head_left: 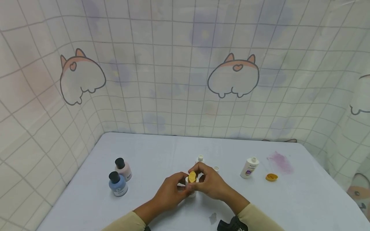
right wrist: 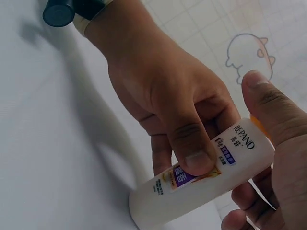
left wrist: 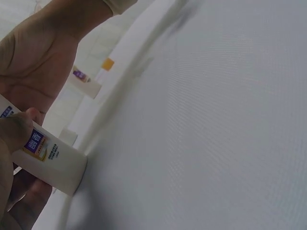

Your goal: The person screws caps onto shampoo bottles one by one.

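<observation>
A white squeeze-type bottle [right wrist: 220, 181] with a purple and orange label stands near the table's middle. My left hand [head_left: 170, 191] grips its body, the thumb across the label in the right wrist view. At its top my right hand [head_left: 211, 183] pinches the yellow cap [head_left: 192, 177] between thumb and fingers. Whether the cap sits on the neck or is off it, I cannot tell. The bottle's base appears to touch the table in the left wrist view.
Right of the hands stand an uncapped white bottle [head_left: 250, 167] and a loose yellow cap [head_left: 271, 177]. Another white bottle [head_left: 200, 158] is partly hidden behind my right hand, with a small white thing [head_left: 216, 168] beside it. Blue [head_left: 118, 186] and pink [head_left: 124, 170] bottles stand left.
</observation>
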`<action>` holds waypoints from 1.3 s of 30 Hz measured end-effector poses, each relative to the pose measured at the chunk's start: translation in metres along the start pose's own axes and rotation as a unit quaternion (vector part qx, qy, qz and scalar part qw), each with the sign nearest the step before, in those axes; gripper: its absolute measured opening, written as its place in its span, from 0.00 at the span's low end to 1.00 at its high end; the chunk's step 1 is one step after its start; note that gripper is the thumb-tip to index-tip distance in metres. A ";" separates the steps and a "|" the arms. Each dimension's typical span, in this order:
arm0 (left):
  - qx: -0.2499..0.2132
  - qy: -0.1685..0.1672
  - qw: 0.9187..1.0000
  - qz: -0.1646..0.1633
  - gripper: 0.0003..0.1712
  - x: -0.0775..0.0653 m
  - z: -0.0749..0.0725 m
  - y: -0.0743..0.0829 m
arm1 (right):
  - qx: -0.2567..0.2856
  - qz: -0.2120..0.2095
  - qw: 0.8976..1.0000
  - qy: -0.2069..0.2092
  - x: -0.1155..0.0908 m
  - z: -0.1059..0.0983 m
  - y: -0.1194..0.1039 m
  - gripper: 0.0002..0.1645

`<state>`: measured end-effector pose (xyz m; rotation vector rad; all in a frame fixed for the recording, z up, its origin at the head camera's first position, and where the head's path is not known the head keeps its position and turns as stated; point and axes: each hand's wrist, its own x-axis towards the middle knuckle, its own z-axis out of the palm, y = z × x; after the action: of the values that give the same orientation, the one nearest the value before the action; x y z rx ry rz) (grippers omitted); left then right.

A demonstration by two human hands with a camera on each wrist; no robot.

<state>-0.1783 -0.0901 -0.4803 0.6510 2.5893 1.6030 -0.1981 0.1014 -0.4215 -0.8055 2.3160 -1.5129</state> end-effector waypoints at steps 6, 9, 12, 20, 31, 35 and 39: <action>0.012 0.007 1.000 0.007 0.22 -0.002 0.000 -0.001 | -0.006 -0.027 0.998 -0.048 0.003 -0.004 0.023 0.23; 0.021 0.006 1.000 0.018 0.20 -0.002 0.000 -0.002 | 0.008 -0.029 0.997 -0.065 0.001 -0.009 0.025 0.25; 0.030 0.003 0.999 0.017 0.19 -0.001 0.000 -0.003 | 0.021 -0.033 0.997 -0.074 -0.001 -0.013 0.022 0.25; 0.017 0.000 1.000 0.010 0.19 0.000 -0.001 0.001 | 0.015 -0.027 0.998 -0.051 -0.008 -0.013 -0.001 0.21; 0.001 0.003 1.000 -0.001 0.17 0.000 0.000 0.002 | -0.018 -0.014 0.999 0.032 -0.012 -0.001 -0.006 0.19; 0.004 0.008 1.000 0.000 0.17 0.000 0.001 0.002 | -0.022 -0.002 0.998 0.053 -0.013 0.003 -0.009 0.18; 0.001 0.012 1.000 0.005 0.16 0.000 0.001 0.002 | -0.022 0.013 0.997 0.070 -0.015 0.007 -0.011 0.18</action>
<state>-0.1770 -0.0883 -0.4795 0.6503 2.6078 1.6214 -0.1788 0.1012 -0.4156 -0.6964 2.4572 -1.5589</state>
